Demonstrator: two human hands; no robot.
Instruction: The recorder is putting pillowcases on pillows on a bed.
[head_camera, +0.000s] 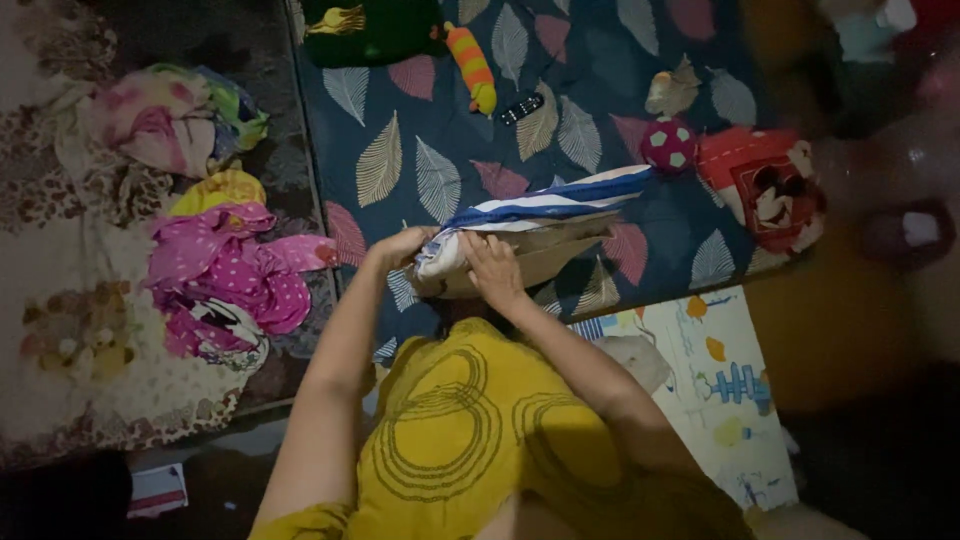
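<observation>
Dim leaf-print mattress (440, 150), 2 hands (455, 262) grasping striped cloth (545, 205), right edge blurred

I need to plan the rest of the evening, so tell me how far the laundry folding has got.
Done: nothing shows as a finished folded stack. In hand: the left hand and right hand both grip a blue-and-white striped cloth, bunched at one end over the leaf-print sheet. Left: the pink polka-dot clothes, a yellow garment and a floral bundle lie crumpled and unfolded on the left.
</observation>
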